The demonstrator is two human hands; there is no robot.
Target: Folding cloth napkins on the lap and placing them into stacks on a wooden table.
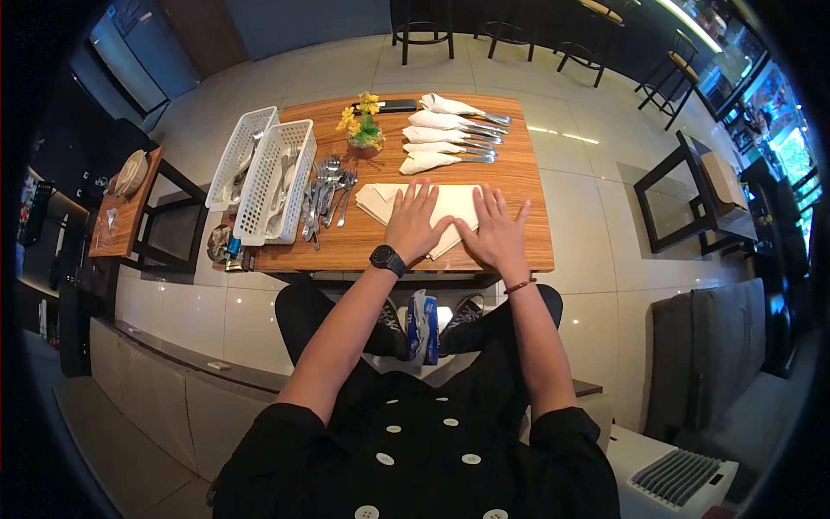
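Both my hands lie flat on a stack of folded cream napkins [447, 200] near the table's front edge. My left hand [415, 220] presses its left part with spread fingers, a black watch on the wrist. On the right side rests my right hand [496, 227], its thumb close to the left thumb. Beyond the stack, several napkin-wrapped cutlery rolls [431, 162] lie in a row, metal handles pointing right. A pile of loose forks and spoons [327, 191] lies to the left of the napkins.
Two white perforated plastic baskets [305, 149] with cutlery stand on the left of the wooden table [519, 194]. Yellow artificial flowers [364, 126] and a black case [395, 105] are at the back. A blue plastic pack [425, 327] stands between my feet. Stools [674, 71] stand beyond.
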